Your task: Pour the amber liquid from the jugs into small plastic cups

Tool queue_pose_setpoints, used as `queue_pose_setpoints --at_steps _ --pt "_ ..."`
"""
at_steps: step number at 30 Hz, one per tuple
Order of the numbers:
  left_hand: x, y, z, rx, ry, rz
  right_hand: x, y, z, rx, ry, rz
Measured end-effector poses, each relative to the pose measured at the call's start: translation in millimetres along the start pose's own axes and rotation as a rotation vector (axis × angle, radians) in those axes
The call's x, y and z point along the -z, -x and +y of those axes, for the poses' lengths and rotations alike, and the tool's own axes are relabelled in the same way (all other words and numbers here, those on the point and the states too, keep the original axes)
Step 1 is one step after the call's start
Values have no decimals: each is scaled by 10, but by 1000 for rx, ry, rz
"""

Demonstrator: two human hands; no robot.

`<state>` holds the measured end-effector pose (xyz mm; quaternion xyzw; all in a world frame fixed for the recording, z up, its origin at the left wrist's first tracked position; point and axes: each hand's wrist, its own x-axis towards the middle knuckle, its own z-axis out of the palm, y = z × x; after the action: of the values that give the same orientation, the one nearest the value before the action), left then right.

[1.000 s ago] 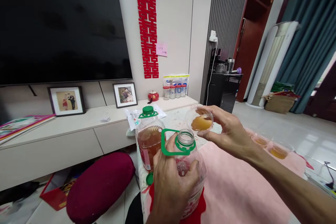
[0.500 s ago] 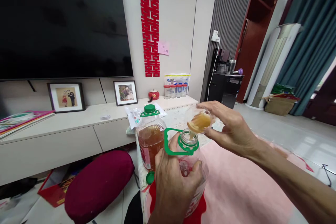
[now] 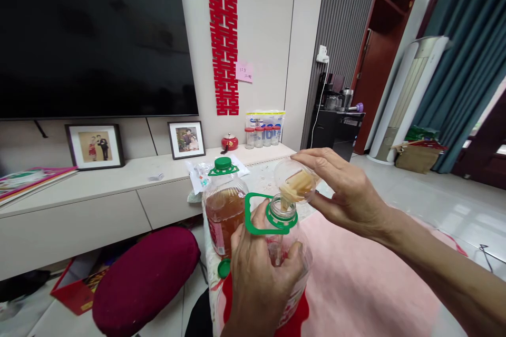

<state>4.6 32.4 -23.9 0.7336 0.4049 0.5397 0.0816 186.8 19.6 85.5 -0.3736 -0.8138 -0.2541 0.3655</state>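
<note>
My left hand [image 3: 261, 274] is wrapped round the shoulder of an open clear plastic bottle [image 3: 281, 209] with a green handle ring. My right hand [image 3: 340, 189] grips a small clear cup [image 3: 295, 179] of amber liquid, tipped steeply so the liquid runs into the bottle's mouth. Just behind stands a second bottle [image 3: 224, 210], filled with amber liquid and closed with a green cap. A loose green cap [image 3: 224, 268] lies beside the bottle's base.
A pink cloth [image 3: 356, 284] covers the table under my arms. A dark red cushion [image 3: 146, 279] lies on the floor at left. Behind are a white TV cabinet [image 3: 98, 205] with framed photos, small jars [image 3: 263, 137] and a black screen above.
My right hand has tilted the cup from nearly level to steeply tipped over the bottle's mouth, and amber liquid now flows in. My left hand keeps its hold on the bottle.
</note>
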Motion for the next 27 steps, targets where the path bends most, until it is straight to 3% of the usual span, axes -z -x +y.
queue_pose_setpoints --at_steps 27 --pt "26 -39 15 149 105 -100 61 -180 -172 280 310 -23"
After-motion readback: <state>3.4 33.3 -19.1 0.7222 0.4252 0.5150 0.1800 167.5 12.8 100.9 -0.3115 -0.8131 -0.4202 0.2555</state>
